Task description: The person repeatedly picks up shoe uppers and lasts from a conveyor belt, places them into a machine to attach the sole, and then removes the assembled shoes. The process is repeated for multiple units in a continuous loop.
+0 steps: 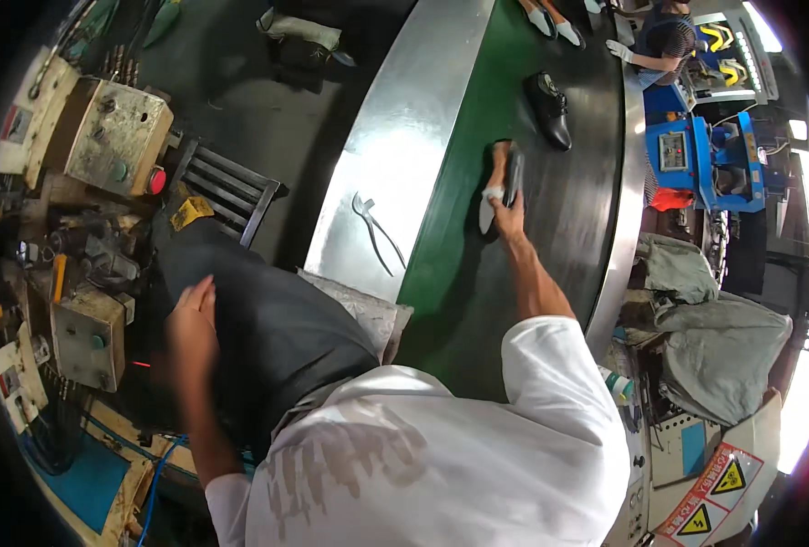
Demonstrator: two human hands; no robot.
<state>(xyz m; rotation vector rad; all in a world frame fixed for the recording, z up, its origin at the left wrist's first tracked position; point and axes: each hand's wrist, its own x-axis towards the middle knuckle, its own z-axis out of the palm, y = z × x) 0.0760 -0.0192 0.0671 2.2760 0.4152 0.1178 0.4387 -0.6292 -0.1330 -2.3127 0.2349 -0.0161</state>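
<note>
My right hand (508, 215) is closed around a shoe (498, 182) with a dark side and a tan and white face, held over the conveyor belt. A finished-looking black leather shoe (547, 109) lies just beyond it. My left hand (192, 314) hangs over my dark-clad leg, near the machine on the left, blurred by motion. Its fingers look stretched out, with nothing seen in them. Between my hands, a pair of metal pincers (377, 232) lies with its handles apart on the shiny metal ledge (386, 137).
The green and black belt (459, 264) runs away from me, with more tan and white shoes (555, 23) at its far end. A co-worker (664, 46) with a white glove stands at the far right. Blue machines (710, 159) and grey cloths (723, 337) line the right; a slatted stool (226, 191) is left.
</note>
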